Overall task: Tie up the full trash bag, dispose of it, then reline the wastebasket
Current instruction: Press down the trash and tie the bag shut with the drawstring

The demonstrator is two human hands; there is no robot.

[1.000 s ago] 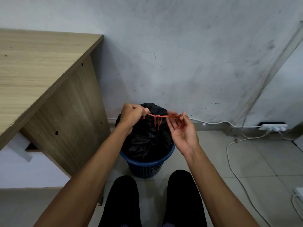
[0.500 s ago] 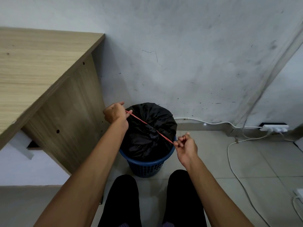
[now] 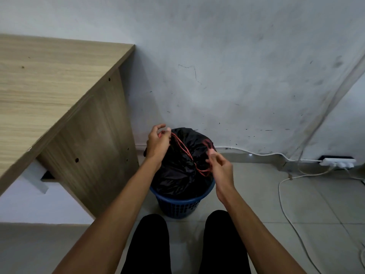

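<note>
A full black trash bag (image 3: 177, 171) bulges out of a blue plastic wastebasket (image 3: 178, 204) on the floor by the wall. A red drawstring (image 3: 184, 150) runs slack across the bag's gathered top. My left hand (image 3: 158, 142) is at the bag's upper left and holds one end of the drawstring in curled fingers. My right hand (image 3: 220, 167) is at the bag's right side and pinches the other end, where the string forms a small loop.
A wooden desk (image 3: 59, 91) with a side panel stands close on the left of the basket. A white power strip (image 3: 337, 162) and white cables (image 3: 284, 196) lie on the tiled floor at the right. My knees (image 3: 185, 244) are just in front of the basket.
The drawstring was pulled taut between my spread hands half a second ago. Now my hands have come closer over the bag and the string hangs slack with a loop by my right hand.
</note>
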